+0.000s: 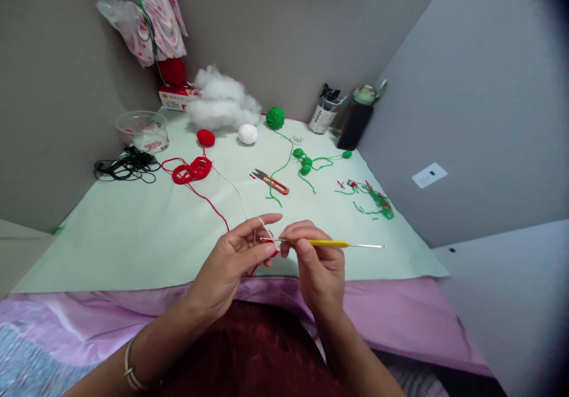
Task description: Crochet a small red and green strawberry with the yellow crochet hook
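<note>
Near the table's front edge, my left hand (240,252) pinches a small red-and-white crochet piece (275,251) between thumb and fingers. White yarn (237,191) runs from the table over its raised index finger. My right hand (317,261) grips the yellow handle of a crochet hook (329,243); the hook's thin metal tip lies at the piece. Red yarn (208,205) trails from a loose red coil (191,170) toward my left hand, and a red strand also hangs below the piece. Fingers partly cover the stitches.
Thread snips (278,185) lie ahead of my hands. Red (205,137), white (248,134) and green (275,118) yarn balls stand behind, before white stuffing (222,101). Black yarn (127,165) and a clear tub (142,131) sit left; green crocheted pieces (304,163), scraps (377,201) and a bottle (355,124) right.
</note>
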The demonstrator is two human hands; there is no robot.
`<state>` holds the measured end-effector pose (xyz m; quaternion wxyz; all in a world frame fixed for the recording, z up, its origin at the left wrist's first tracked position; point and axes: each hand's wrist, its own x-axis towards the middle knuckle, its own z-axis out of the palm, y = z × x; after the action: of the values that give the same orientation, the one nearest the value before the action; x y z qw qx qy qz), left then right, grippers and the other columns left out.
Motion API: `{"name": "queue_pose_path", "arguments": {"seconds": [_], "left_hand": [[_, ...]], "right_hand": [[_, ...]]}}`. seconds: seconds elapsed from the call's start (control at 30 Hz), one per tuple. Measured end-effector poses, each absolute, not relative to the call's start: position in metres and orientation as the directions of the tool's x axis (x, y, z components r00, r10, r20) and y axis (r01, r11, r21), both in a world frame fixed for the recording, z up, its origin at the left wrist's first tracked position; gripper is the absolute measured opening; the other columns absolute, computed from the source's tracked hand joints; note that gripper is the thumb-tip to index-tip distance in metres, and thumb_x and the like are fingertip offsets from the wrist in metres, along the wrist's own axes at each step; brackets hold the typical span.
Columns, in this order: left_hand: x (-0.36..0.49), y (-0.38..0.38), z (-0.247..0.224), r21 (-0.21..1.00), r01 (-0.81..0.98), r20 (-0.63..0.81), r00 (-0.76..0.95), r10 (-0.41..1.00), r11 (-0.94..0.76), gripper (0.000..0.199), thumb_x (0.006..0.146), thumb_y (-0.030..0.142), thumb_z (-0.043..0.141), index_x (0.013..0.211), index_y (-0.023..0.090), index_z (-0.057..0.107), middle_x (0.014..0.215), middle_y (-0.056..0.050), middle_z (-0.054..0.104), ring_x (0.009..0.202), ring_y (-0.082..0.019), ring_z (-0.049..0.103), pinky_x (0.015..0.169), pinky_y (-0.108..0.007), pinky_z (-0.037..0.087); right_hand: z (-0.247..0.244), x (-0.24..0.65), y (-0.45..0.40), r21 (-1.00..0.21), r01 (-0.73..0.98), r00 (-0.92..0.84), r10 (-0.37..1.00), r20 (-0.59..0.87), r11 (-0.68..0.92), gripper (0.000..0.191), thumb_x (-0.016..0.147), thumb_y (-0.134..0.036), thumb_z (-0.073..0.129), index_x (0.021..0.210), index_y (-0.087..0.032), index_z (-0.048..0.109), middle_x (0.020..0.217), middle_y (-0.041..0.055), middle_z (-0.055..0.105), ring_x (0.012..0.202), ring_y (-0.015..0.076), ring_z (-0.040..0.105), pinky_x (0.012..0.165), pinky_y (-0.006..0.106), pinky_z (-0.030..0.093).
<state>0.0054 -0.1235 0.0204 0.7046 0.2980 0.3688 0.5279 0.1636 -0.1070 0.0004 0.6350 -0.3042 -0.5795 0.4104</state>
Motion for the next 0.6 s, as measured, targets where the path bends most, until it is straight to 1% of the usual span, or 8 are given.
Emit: {"name": "queue_pose_path", "arguments": {"seconds": [0.07, 0.13, 0.2, 0.33, 0.43, 0.6], "left_hand": [[0.0071, -0.1246, 0.0211, 0.840, -0.483, -0.191, 0.160, 0.968, 0.246, 0.042, 0.080, 0.023, 0.087, 0.121, 0.030, 0.080, 0.084, 0.002, 0.065, 0.075, -0.011, 0.059, 0.072, -0.023, 0.049], [0.0074, -0.1251, 0.0218, 0.853, -0.461, -0.200, 0.147, 0.969, 0.246, 0.046, 0.079, 0.024, 0.088, 0.125, 0.028, 0.079, 0.085, 0.001, 0.065, 0.075, -0.012, 0.059, 0.073, -0.025, 0.050], [0.0065, -0.1253, 0.0229, 0.855, -0.455, -0.211, 0.133, 0.968, 0.249, 0.046, 0.079, 0.026, 0.087, 0.124, 0.026, 0.079, 0.087, 0.001, 0.064, 0.075, -0.013, 0.059, 0.073, -0.026, 0.050], [0.0043, -0.1256, 0.0247, 0.853, -0.466, -0.202, 0.122, 0.972, 0.235, 0.040, 0.079, 0.026, 0.087, 0.119, 0.024, 0.081, 0.088, 0.000, 0.063, 0.076, -0.013, 0.059, 0.072, -0.027, 0.051], [0.0038, -0.1262, 0.0244, 0.853, -0.468, -0.191, 0.135, 0.972, 0.233, 0.038, 0.081, 0.025, 0.086, 0.119, 0.026, 0.081, 0.086, 0.001, 0.064, 0.078, -0.013, 0.060, 0.073, -0.026, 0.050], [0.0055, -0.1272, 0.0212, 0.827, -0.486, -0.212, 0.197, 0.957, 0.283, 0.044, 0.080, 0.022, 0.087, 0.123, 0.029, 0.079, 0.089, 0.000, 0.068, 0.085, -0.014, 0.062, 0.078, -0.024, 0.050]], "right_hand": [[-0.0022, 0.1620, -0.1071, -0.872, -0.131, -0.024, 0.878, 0.478, 0.471, 0.014, 0.099, -0.027, 0.065, 0.097, -0.022, 0.078, 0.091, 0.0056, 0.075, 0.076, 0.0170, 0.069, 0.066, 0.032, 0.059], [-0.0037, 0.1622, -0.1068, -0.886, -0.145, -0.032, 0.893, 0.449, 0.441, 0.014, 0.099, -0.029, 0.065, 0.097, -0.022, 0.077, 0.090, 0.0054, 0.076, 0.072, 0.0157, 0.068, 0.065, 0.031, 0.058], [-0.0035, 0.1634, -0.1055, -0.896, -0.192, -0.041, 0.908, 0.416, 0.402, 0.017, 0.099, -0.033, 0.065, 0.095, -0.021, 0.075, 0.087, 0.0050, 0.075, 0.065, 0.0142, 0.066, 0.061, 0.030, 0.058], [-0.0009, 0.1652, -0.1025, -0.904, -0.227, -0.050, 0.922, 0.383, 0.363, 0.019, 0.099, -0.037, 0.064, 0.092, -0.020, 0.071, 0.084, 0.0045, 0.073, 0.063, 0.0147, 0.066, 0.058, 0.029, 0.058], [-0.0013, 0.1653, -0.1023, -0.899, -0.217, -0.072, 0.912, 0.404, 0.381, 0.019, 0.101, -0.035, 0.062, 0.093, -0.020, 0.071, 0.084, 0.0046, 0.072, 0.066, 0.0149, 0.065, 0.060, 0.029, 0.057], [-0.0084, 0.1665, -0.1035, -0.885, -0.209, -0.104, 0.891, 0.443, 0.415, 0.015, 0.102, -0.028, 0.060, 0.101, -0.024, 0.075, 0.096, 0.0052, 0.077, 0.073, 0.0141, 0.067, 0.069, 0.030, 0.058]]}}
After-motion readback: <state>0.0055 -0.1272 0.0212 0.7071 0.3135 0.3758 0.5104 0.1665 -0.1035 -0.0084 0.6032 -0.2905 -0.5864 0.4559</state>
